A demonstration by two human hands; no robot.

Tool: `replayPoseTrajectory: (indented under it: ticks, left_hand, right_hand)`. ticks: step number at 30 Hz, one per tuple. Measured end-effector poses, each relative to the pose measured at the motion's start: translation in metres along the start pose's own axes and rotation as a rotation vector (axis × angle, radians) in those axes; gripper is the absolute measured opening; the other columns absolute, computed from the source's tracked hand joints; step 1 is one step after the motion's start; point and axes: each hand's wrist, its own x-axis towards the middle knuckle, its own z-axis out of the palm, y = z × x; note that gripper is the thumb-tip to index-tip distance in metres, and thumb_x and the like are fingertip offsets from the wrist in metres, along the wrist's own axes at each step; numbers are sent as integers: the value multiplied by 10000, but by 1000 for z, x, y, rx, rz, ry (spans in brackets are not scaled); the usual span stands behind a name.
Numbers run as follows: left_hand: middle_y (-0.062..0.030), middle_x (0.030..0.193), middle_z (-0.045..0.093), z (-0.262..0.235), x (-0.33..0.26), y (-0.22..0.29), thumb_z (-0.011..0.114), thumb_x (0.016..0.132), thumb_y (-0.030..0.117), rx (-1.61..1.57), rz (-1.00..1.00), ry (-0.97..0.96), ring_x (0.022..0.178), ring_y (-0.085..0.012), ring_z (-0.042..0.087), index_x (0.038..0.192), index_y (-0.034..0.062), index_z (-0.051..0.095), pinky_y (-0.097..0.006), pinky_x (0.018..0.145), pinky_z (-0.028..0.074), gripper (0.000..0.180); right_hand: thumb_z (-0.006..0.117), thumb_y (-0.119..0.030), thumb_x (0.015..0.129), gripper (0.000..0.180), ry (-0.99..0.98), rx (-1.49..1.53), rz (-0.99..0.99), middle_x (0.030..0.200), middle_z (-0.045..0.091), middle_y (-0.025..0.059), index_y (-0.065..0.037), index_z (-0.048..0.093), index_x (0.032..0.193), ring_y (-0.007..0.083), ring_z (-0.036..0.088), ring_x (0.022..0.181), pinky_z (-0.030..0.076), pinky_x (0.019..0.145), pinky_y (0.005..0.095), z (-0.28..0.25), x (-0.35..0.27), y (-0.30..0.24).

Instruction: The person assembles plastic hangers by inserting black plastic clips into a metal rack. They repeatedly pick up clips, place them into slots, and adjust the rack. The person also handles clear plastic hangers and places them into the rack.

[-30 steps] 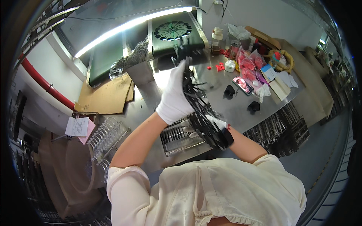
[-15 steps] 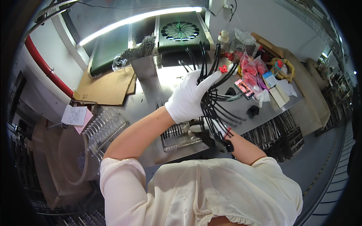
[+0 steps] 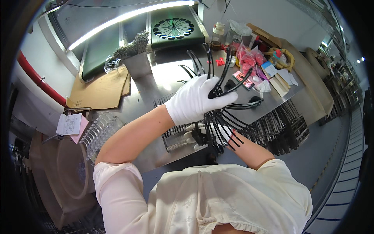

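A bundle of thin, curved black strips (image 3: pixel 230 121) fans out in front of me over the near side of the metal table. My left hand (image 3: pixel 193 97), in a white glove, has its fingers closed around some of these strips from above. Several ends stick up past the fingers, and others spread to the right and downward. Lower down, my right hand (image 3: pixel 220 133), also gloved, is closed around the bundle and partly hidden behind the strips. A dark, bulky piece (image 3: pixel 199 134) shows by its fingers. Beneath my left forearm stands a wire rack (image 3: pixel 173 142) with upright prongs.
A green conveyor belt (image 3: pixel 183 43) at the back carries a ring of black pieces. Clear curved pieces (image 3: pixel 102 130) stand racked at left beside a notebook (image 3: pixel 71 124). A phone (image 3: pixel 242 79), pink bags (image 3: pixel 249 58) and a metal bin (image 3: pixel 138 66) of thin strips occupy the table.
My left thumb has come down from its raised position, with strips now between thumb and fingers. The strips' ends have swung, and the whole view has shifted slightly.
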Motion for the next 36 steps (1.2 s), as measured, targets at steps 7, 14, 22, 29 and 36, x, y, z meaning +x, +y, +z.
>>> replayPoseTrajectory:
  ticks: [7,14,22,29,36]
  left_hand:
    - [-166,1036,547,4,0,5,686,754,66,88,2,1,857,-340,576,1419,311,567,-430,713,517,719]
    - [-268,1255,514,15,12,9,822,696,147,-214,-480,-222,1133,-467,548,1535,184,411,-498,967,490,935]
    - [-215,1171,590,58,65,38,699,775,162,181,83,-348,952,-369,615,1401,378,576,-442,812,538,674]
    - [-198,1432,526,125,11,-49,851,765,235,-178,-897,268,1189,-282,589,1568,-27,293,-421,1025,505,1012]
    - [-151,1087,649,110,248,10,455,1055,314,-1030,-670,1040,941,-206,662,1179,-12,606,-288,785,563,380]
  right_hand:
    - [403,-650,1019,794,-179,373,164,1207,687,227,41,545,1383,338,708,1018,584,882,528,-3,-2,-21]
    - [589,-236,1042,349,106,-157,-144,1202,664,87,-59,574,1342,199,657,1093,546,960,336,-12,-26,25]
    - [708,-235,962,437,-134,88,163,1238,669,75,-143,582,1370,231,689,981,618,787,392,-48,-90,8]
    - [757,-132,887,462,327,-418,-315,1246,602,87,-112,593,1318,254,629,1112,542,957,391,-70,-141,26]
    - [650,-104,997,338,95,685,-73,1240,678,61,-127,563,1324,243,672,1135,598,943,446,-93,-166,26]
